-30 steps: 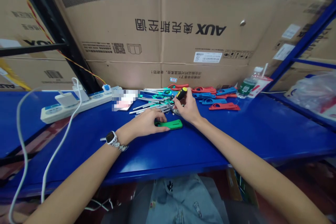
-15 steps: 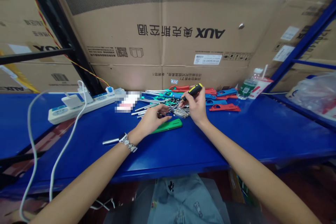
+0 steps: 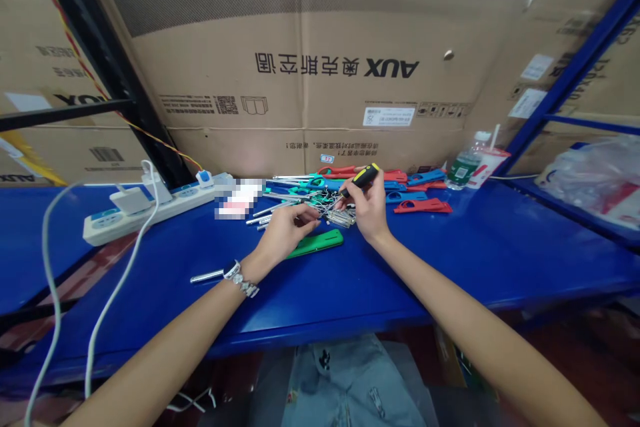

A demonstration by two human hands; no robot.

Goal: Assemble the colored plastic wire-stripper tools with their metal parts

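Note:
My right hand (image 3: 371, 208) is closed around a yellow-and-black screwdriver (image 3: 366, 176), its shaft slanting down to the left over a heap of thin wires and small metal parts (image 3: 341, 217). At the left edge of that heap, my left hand (image 3: 287, 232) has thumb and fingertips drawn together; what they pinch is too small to make out. A green plastic handle shell (image 3: 320, 241) lies on the table just under the left hand, which partly covers it. Near the watch on my left wrist, a silver metal tube (image 3: 206, 277) rests on the tabletop.
Behind the hands lie silver rods with green ends (image 3: 290, 179), blue handle shells (image 3: 407, 197) and red ones (image 3: 423, 207). A bottle (image 3: 461, 170) and a cup (image 3: 487, 168) stand at right. A power strip (image 3: 165, 205) with white cables lies left. Cardboard (image 3: 330, 13) walls the back.
My left thumb and fingertips have come closer together at the wire heap. The screwdriver stays in my right hand, nearly in place. The whole view has shifted slightly.

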